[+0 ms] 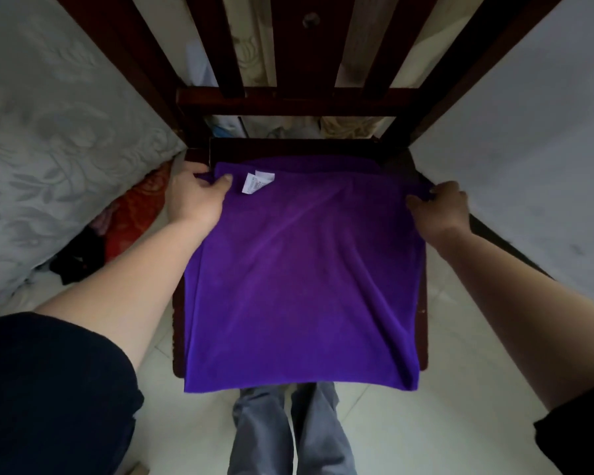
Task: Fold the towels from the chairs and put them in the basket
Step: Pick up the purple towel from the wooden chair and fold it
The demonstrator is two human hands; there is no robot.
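— Pinching the far corners of the purple towel, left hand and right hand closed on cloth spread over the chair seat.
— Could slide off the near edge; uneven pull skews the fold.
— Counted: one towel, one chair, two hands, no basket visible.

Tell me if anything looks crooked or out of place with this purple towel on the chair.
Slightly. The purple towel hangs past the front edge of the chair seat, with diagonal creases, and its white care label is flipped up on top near the left hand. Both hands, the right hand included, pinch the far corners.
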